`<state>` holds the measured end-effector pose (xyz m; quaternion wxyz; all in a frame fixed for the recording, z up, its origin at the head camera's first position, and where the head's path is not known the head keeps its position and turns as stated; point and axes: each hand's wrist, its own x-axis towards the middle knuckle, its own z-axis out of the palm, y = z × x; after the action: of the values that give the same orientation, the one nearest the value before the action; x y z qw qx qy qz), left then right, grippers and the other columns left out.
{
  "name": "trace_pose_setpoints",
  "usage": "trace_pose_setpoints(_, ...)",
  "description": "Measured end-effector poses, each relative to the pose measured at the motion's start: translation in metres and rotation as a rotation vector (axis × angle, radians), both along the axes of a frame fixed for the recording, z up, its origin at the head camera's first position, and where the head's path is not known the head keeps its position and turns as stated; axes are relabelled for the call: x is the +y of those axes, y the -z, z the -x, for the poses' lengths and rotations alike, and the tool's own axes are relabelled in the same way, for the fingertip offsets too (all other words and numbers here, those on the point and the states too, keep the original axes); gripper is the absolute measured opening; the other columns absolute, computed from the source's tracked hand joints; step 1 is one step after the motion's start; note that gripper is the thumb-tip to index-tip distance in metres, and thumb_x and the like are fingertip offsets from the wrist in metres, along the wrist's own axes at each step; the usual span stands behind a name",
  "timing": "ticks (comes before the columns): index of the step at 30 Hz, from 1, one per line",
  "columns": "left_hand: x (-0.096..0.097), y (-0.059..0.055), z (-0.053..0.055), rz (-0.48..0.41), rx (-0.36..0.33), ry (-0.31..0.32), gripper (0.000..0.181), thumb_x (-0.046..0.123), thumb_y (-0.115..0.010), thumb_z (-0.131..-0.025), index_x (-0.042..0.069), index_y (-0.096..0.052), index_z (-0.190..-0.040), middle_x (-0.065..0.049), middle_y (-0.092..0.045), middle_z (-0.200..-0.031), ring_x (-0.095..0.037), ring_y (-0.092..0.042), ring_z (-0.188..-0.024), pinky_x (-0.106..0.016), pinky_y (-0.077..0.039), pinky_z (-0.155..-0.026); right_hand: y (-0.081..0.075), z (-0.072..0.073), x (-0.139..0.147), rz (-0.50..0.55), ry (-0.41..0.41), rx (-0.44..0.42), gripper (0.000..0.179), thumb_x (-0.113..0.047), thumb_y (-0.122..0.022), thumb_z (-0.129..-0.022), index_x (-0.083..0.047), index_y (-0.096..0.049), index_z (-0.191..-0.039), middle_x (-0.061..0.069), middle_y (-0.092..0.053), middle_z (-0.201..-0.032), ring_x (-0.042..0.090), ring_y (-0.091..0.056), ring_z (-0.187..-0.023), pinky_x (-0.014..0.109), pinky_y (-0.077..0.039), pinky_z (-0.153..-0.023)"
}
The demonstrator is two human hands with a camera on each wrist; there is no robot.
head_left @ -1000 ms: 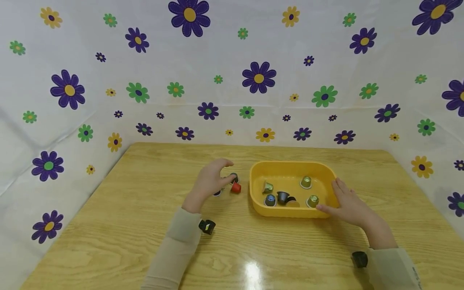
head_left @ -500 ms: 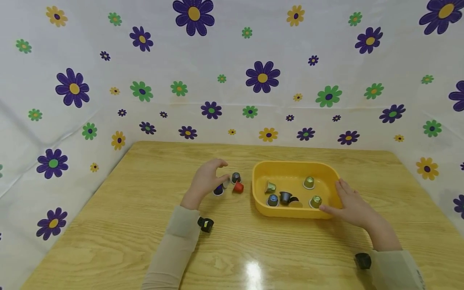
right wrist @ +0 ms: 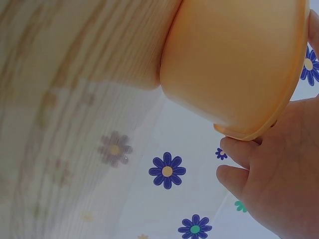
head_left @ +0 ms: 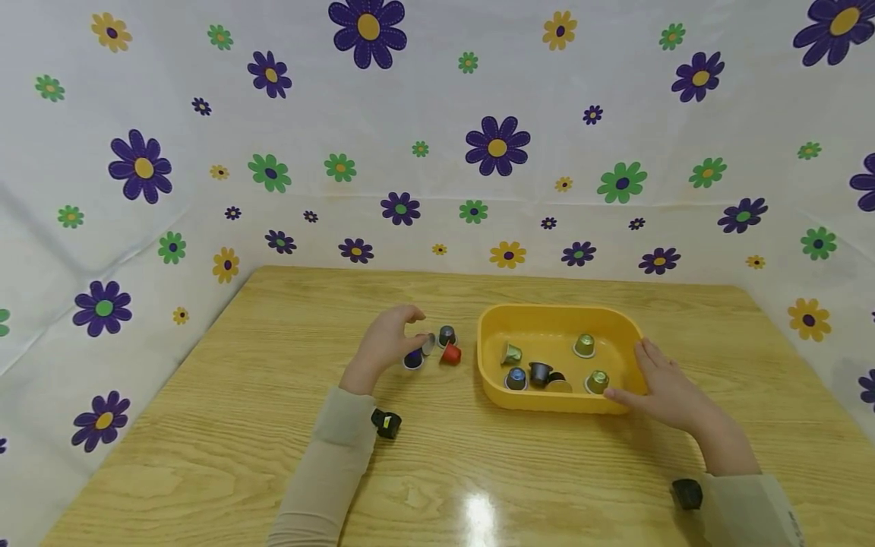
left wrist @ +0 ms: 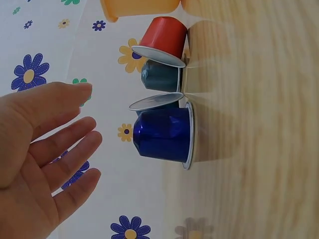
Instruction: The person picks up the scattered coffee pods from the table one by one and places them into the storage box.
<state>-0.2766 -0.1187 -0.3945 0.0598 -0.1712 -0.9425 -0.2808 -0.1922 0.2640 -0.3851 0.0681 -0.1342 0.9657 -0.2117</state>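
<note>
My left hand (head_left: 386, 342) hovers beside a small cluster of coffee capsules, its fingers loosely bent and nothing between them. Nearest it in the left wrist view stands a blue capsule (left wrist: 164, 133), rim down on the table. Behind that, one with its silvery lid (left wrist: 155, 101) showing is mostly hidden. A dark teal capsule (head_left: 447, 335) stands further on, and a red capsule (head_left: 451, 354) lies tilted next to it. My right hand (head_left: 666, 387) rests at the right end of a yellow tub (head_left: 547, 403), fingers along the side rim and thumb on the front rim.
Several capsules sit inside the tub, among them a green one (head_left: 584, 346) and a dark grey one (head_left: 540, 373). Black wrist cameras (head_left: 387, 424) show at both sleeves. A flower-patterned cloth (head_left: 383, 99) rises behind the wooden table (head_left: 519, 486).
My left hand has drawn back a little to the left, baring the blue capsule and the one with the silvery lid. My right hand stays at the tub; the head view has shifted slightly.
</note>
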Motion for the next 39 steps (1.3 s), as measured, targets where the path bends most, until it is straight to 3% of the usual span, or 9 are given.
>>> trace_pose_setpoints(15,-0.0017,0.0082,0.0037,0.081,-0.101,0.014,0.037,0.020,-0.061,-0.067,0.005,-0.052,-0.100,-0.008,-0.051,-0.098,-0.020,-0.045,-0.089,-0.033,-0.037,-0.073,0.0010,0.0001,0.0014,-0.005,0.005,0.002,0.093,-0.055,-0.042,-0.069,0.009,-0.001,-0.122,0.025,0.005,-0.125,0.036,0.004,-0.113,0.050,-0.002,-0.085)
trace_pose_setpoints(23,-0.0022,0.0058,0.0016,0.107,-0.165,0.020,0.023,0.019,-0.064,-0.065,0.008,-0.056,-0.083,-0.006,-0.052,-0.084,-0.016,-0.045,-0.074,-0.031,-0.037,-0.068,0.0029,0.0016,0.0026,-0.002,0.009,0.004,0.093,-0.055,-0.042,-0.069,0.009,0.000,-0.122,0.025,0.005,-0.126,0.035,0.004,-0.113,0.051,-0.002,-0.085)
trace_pose_setpoints(39,-0.0051,0.0091,-0.0010,0.143,-0.229,0.063,0.029,0.015,-0.064,-0.064,0.004,-0.054,-0.089,-0.007,-0.053,-0.084,-0.013,-0.047,-0.070,-0.026,-0.039,-0.062,0.0045,0.0024,0.0027,-0.011,0.006,0.005,0.093,-0.056,-0.042,-0.069,0.008,-0.001,-0.122,0.025,0.005,-0.126,0.035,0.004,-0.113,0.050,-0.002,-0.086)
